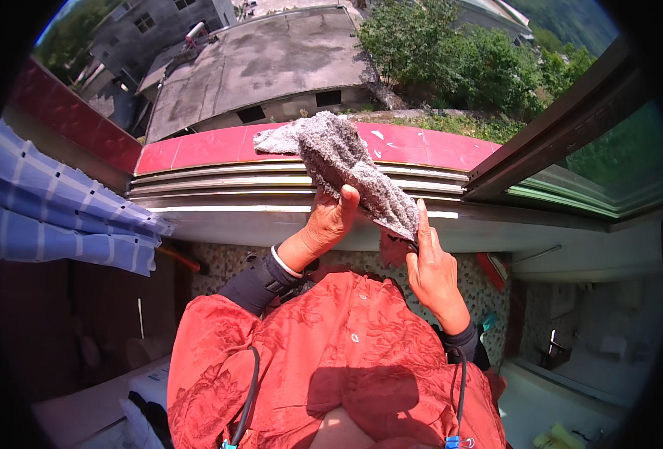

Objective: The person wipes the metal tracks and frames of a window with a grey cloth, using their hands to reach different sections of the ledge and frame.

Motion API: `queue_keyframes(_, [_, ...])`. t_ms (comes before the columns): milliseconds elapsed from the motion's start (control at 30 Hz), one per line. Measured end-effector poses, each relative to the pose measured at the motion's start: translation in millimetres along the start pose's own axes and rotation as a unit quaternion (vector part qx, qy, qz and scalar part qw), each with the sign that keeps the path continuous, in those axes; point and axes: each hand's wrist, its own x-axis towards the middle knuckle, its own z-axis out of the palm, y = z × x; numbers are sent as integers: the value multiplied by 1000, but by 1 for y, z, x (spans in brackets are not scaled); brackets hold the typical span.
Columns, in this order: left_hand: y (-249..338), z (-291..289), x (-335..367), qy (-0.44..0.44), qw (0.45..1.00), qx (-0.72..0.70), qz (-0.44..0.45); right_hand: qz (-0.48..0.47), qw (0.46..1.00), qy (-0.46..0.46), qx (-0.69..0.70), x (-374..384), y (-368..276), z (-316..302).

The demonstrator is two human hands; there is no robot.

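A grey, shaggy cloth (357, 172) stretches slantwise over the window track, its far end bunched on the red tiled ledge. My left hand (331, 221) grips its near side, thumb up, with the other fingers hidden beneath the fabric. At the cloth's lower right end is my right hand (434, 277), closed on it with the index finger laid straight along the edge. A small dark part shows beside the right thumb; I cannot tell what it is.
Metal sliding-window tracks (226, 183) run along the red tiled ledge (197, 148). An open window frame (556, 123) stands at right. A blue checked curtain (62, 202) hangs at left. Outside are a flat concrete roof (271, 63) and green trees (451, 60).
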Motion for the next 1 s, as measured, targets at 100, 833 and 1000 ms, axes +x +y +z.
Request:
queue_keyframes(100, [26,-2,16,93,996,-14,-11,-5,998,-63,-23,-6,15,-1])
queue_keyframes(833, [35,-203,111,-425,742,488,-177,187,945,107,246,-103,99,47])
queue_keyframes(1000, [1,-218,103,-489,705,513,-12,263,912,174,263,-130,93,68])
